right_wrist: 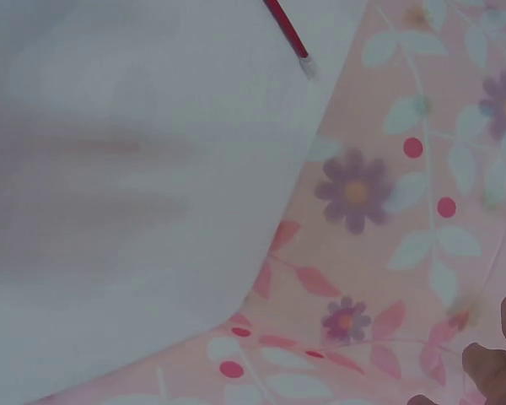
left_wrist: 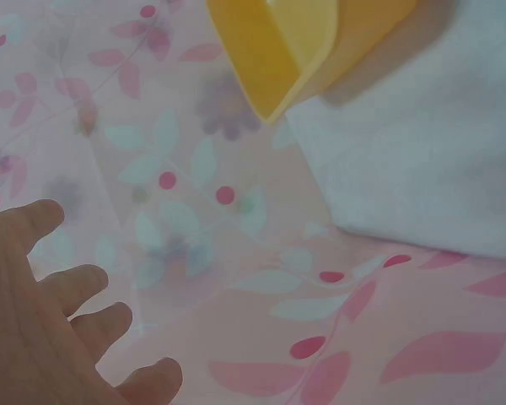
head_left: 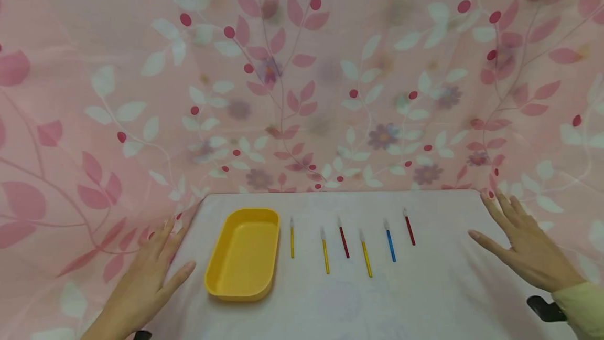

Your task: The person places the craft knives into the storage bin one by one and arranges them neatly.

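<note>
Left of the yellow tray (head_left: 241, 293), my left hand (head_left: 150, 272) is held with fingers extended and nothing in it. On the far side, my right hand (head_left: 530, 245) is spread over the right edge of the white table, also holding nothing. Between them several slim pens or brushes with clear tips lie in a loose row: a yellow one (head_left: 292, 242) beside the tray, more yellow ones, a blue one (head_left: 391, 245) and red ones. The rightmost red one (head_left: 410, 230) is nearest my right hand; its tip end shows in the right wrist view.
The white-covered table (head_left: 424, 298) ends at a back edge against a pink leaf-patterned cloth (head_left: 321, 119), which also hangs at both sides. Black straps or bands (head_left: 545, 309) show near the wrists. The tray's corner (left_wrist: 270, 105) overhangs the table's left side in the left wrist view.
</note>
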`<state>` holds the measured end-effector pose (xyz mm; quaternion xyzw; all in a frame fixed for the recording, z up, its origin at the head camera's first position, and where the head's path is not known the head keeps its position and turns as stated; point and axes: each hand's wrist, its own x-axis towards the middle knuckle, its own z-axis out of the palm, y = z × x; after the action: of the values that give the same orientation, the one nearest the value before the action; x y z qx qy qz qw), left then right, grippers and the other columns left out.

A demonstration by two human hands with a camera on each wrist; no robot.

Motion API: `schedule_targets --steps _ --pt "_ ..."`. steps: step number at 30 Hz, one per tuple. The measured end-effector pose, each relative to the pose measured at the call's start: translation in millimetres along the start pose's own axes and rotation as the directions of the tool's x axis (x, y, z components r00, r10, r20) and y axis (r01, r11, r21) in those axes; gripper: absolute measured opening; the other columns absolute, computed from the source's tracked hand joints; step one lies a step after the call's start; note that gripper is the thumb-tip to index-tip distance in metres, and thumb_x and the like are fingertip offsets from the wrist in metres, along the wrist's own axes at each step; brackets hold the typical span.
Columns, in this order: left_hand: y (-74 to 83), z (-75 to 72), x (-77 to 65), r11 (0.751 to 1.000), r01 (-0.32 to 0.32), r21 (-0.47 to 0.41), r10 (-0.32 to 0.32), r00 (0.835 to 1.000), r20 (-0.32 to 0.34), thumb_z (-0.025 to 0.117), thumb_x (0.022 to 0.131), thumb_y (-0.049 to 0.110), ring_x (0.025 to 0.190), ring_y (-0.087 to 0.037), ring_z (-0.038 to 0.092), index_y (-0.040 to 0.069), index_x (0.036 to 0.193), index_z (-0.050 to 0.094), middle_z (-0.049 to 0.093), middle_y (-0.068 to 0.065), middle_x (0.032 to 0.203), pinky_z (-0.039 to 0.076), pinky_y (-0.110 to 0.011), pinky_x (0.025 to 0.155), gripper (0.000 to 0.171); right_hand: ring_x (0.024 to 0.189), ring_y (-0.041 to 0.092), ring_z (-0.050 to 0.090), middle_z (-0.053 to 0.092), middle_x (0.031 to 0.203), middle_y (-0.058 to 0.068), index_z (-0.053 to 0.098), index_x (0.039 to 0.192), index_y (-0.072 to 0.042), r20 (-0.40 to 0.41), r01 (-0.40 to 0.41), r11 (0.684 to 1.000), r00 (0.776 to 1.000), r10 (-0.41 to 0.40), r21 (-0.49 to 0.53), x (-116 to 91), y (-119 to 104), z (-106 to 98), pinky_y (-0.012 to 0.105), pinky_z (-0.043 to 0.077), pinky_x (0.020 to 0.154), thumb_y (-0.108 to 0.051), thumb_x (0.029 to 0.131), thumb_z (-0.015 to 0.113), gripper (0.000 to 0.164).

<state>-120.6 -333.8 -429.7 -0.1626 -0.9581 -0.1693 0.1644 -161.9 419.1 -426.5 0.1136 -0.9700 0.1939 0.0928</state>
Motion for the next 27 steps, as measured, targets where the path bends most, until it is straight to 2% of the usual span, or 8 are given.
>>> schedule_targets --steps 3,7,10,12,15,21,24,27 --pt "0.6 2.8 -1.0 1.000 0.011 -0.015 -0.010 1.000 0.026 0.069 0.108 0.042 0.168 -0.037 0.006 0.026 0.176 0.026 0.012 -0.009 0.183 0.007 -0.075 0.128 0.082 0.161 0.045 -0.026 -0.017 0.181 0.008 0.000 0.177 -0.026 0.013 -0.005 1.000 1.000 0.005 0.007 -0.6 -1.6 3.4 0.076 -0.025 0.115 -0.044 0.109 0.066 0.096" --pt "0.8 9.9 -1.1 0.998 0.052 -0.025 -0.050 0.996 0.080 0.067 0.109 0.046 0.165 -0.045 0.013 0.031 0.177 0.022 0.011 -0.010 0.183 0.025 -0.089 0.112 0.082 0.164 0.043 -0.021 -0.017 0.182 0.005 0.002 0.177 -0.027 0.027 0.000 0.999 1.000 -0.001 0.035 3.1 -8.9 9.9 0.076 -0.020 0.120 -0.045 0.108 0.068 0.097" --pt "-0.8 17.5 -1.2 0.995 0.087 -0.043 -0.082 0.990 0.119 0.066 0.110 0.047 0.158 -0.053 0.026 0.034 0.176 0.022 0.014 -0.016 0.181 0.035 -0.092 0.099 0.081 0.167 0.042 -0.012 -0.013 0.183 0.003 0.004 0.177 -0.030 0.040 -0.002 0.997 0.999 -0.001 0.071 7.9 -20.7 14.0 0.084 -0.003 0.120 -0.046 0.106 0.071 0.098" --pt "-2.0 23.2 -1.3 0.991 0.106 -0.076 -0.095 0.986 0.137 0.066 0.110 0.046 0.154 -0.056 0.031 0.034 0.176 0.023 0.018 -0.019 0.180 0.036 -0.091 0.100 0.080 0.166 0.048 -0.003 -0.010 0.183 0.003 0.006 0.177 -0.034 0.048 -0.009 0.996 0.999 0.005 0.092 11.8 -31.5 18.5 0.091 0.012 0.112 -0.048 0.105 0.073 0.100" --pt "-2.8 30.8 -1.5 0.980 0.144 -0.134 -0.120 0.978 0.171 0.066 0.110 0.046 0.153 -0.056 0.032 0.036 0.176 0.024 0.023 -0.021 0.177 0.034 -0.091 0.102 0.078 0.161 0.058 0.014 -0.002 0.184 0.006 0.009 0.177 -0.037 0.042 0.005 0.993 0.999 -0.010 0.118 19.1 -50.1 27.4 0.091 0.027 0.103 -0.049 0.102 0.077 0.102" --pt "-9.2 48.5 -1.4 0.943 0.158 -0.293 -0.095 0.971 0.217 0.065 0.111 0.039 0.155 -0.056 0.031 0.029 0.174 0.031 0.028 -0.025 0.175 0.030 -0.089 0.107 0.072 0.151 0.052 0.043 0.033 0.176 0.014 0.025 0.175 -0.036 -0.036 0.095 0.962 0.995 -0.089 0.256 35.2 -89.8 52.8 0.076 0.044 0.109 -0.043 0.094 0.089 0.104" --pt "-15.1 58.6 -0.9 0.930 0.151 -0.335 -0.076 0.971 0.225 0.064 0.112 0.036 0.151 -0.053 0.040 0.020 0.171 0.036 0.035 -0.024 0.171 0.039 -0.081 0.110 0.067 0.139 0.041 0.061 0.057 0.160 0.013 0.031 0.173 -0.036 -0.067 0.132 0.941 0.991 -0.117 0.313 45.6 -107.5 66.1 0.062 0.059 0.100 -0.041 0.092 0.092 0.102" --pt "-22.2 67.6 -0.9 0.917 0.151 -0.368 -0.067 0.970 0.232 0.063 0.113 0.034 0.145 -0.051 0.049 0.013 0.167 0.040 0.042 -0.022 0.167 0.050 -0.071 0.107 0.063 0.124 0.035 0.072 0.069 0.146 0.012 0.040 0.171 -0.031 -0.069 0.166 0.914 0.986 -0.152 0.370 58.1 -123.2 80.0 0.058 0.063 0.093 -0.039 0.091 0.093 0.096"
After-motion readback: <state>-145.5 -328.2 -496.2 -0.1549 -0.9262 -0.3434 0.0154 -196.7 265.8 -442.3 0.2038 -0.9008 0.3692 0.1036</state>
